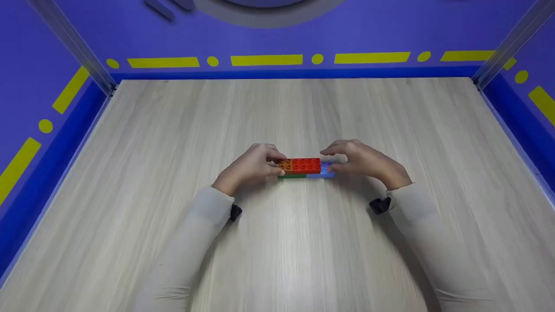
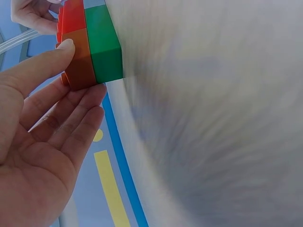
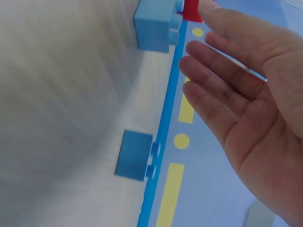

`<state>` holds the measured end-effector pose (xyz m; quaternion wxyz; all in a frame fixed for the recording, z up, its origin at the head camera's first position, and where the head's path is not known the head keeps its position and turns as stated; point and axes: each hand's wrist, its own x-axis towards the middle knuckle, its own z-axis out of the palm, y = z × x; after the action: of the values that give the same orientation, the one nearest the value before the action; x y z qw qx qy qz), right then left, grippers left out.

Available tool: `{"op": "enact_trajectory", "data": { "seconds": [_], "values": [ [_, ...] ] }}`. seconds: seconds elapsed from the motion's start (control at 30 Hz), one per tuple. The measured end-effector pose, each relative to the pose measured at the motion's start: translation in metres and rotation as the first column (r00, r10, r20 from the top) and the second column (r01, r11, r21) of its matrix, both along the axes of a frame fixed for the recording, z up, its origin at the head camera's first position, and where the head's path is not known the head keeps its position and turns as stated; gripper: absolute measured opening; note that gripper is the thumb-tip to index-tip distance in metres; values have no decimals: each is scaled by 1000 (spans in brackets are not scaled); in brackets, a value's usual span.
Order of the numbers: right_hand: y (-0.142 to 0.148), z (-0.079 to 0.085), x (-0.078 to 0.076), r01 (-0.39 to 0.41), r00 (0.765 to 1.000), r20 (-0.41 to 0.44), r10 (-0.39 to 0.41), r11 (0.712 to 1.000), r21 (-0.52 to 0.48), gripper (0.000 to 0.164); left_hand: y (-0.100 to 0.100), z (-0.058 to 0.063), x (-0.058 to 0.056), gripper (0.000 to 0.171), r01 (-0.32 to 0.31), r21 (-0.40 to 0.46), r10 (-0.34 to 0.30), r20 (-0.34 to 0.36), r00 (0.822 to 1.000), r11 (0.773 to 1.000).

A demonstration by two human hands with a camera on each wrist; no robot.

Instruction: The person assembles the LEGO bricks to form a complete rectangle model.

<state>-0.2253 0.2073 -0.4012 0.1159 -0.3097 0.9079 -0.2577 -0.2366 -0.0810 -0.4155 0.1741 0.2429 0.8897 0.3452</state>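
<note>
A small block of toy building bricks stands on the table. Its upper layer is an orange-brown brick (image 1: 286,166) at the left and a red brick (image 1: 306,165) beside it. Below them lie a green brick (image 2: 105,45) at the left and a light blue brick (image 3: 154,26) at the right, whose studs stick out past the red one. My left hand (image 1: 253,164) pinches the orange-brown brick between thumb and fingers. At the block's right end is my right hand (image 1: 366,161), thumb close to the bricks and fingers extended; contact is unclear.
A separate small blue brick (image 3: 135,155) rests on the table near the right hand; in the head view it cannot be made out. Blue panels (image 1: 277,39) with yellow marks border the wooden table (image 1: 277,242) at the back and sides.
</note>
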Motion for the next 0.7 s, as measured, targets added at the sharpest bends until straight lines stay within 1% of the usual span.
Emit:
{"op": "enact_trajectory", "data": {
  "seconds": [0.1,0.27,0.5,0.6,0.7],
  "values": [
    [7,-1,1,21,1000,-1,-21,1000,6,40,0,0,0,35,2,2,-2,0,1000,1000],
    [19,-1,2,78,997,19,-79,996,32,43,0,0,0,36,-9,4,9,12,1000,1000],
    [34,-1,1,128,991,34,-130,990,54,44,0,-1,0,36,-13,2,13,6,1000,1000],
    [39,-1,0,150,987,41,-153,986,68,44,1,-1,0,37,-14,3,14,11,1000,1000],
    [44,0,0,158,986,45,-161,986,60,44,1,-1,0,37,-14,4,14,21,1000,1000]
  ]
}}
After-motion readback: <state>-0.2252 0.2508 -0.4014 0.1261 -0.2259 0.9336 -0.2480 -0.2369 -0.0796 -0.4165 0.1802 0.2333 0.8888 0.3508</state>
